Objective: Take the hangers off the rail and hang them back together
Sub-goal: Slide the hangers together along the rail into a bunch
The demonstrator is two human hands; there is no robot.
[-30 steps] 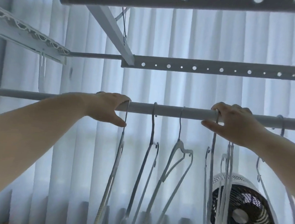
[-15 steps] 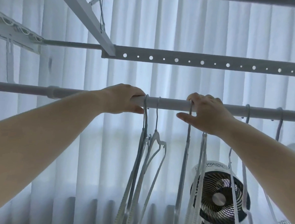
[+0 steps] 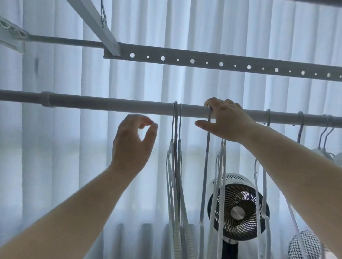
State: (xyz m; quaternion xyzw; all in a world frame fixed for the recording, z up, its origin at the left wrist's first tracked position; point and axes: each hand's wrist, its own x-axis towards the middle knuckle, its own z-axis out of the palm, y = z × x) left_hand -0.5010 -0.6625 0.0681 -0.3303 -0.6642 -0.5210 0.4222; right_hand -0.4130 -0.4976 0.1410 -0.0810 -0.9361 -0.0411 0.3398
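Overhead, right hand (image 3: 226, 121) grips rail (image 3: 108, 105) by hangers (image 3: 175, 168); left hand (image 3: 133, 143) open, empty; curtain (image 3: 67, 144) behind.

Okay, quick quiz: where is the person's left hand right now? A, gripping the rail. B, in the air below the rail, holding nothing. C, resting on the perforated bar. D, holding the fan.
B: the left hand is open in the air under the rail, touching nothing, left of the two bunched hangers.
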